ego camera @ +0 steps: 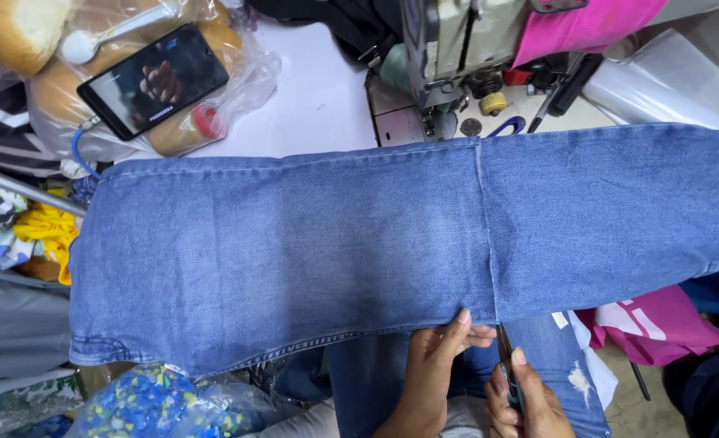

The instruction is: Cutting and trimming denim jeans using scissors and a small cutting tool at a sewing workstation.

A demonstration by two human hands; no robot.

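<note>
Head view showed my left hand (436, 357) pinching the jeans (294, 251) hem, right hand (526, 397) gripping scissors (507, 365); slack denim risked a crooked cut.

Left hand (436, 349) pinches with fingers flat; right hand (526, 397) has a closed grip, thumb up.

A white worktable (311, 97) carried a grey sewing machine (457, 40) at its far edge. A phone (152, 79) lay on clear bags at upper left. Pink cloth (660, 324) and coloured fabric scraps (47, 231) surrounded the table.
</note>
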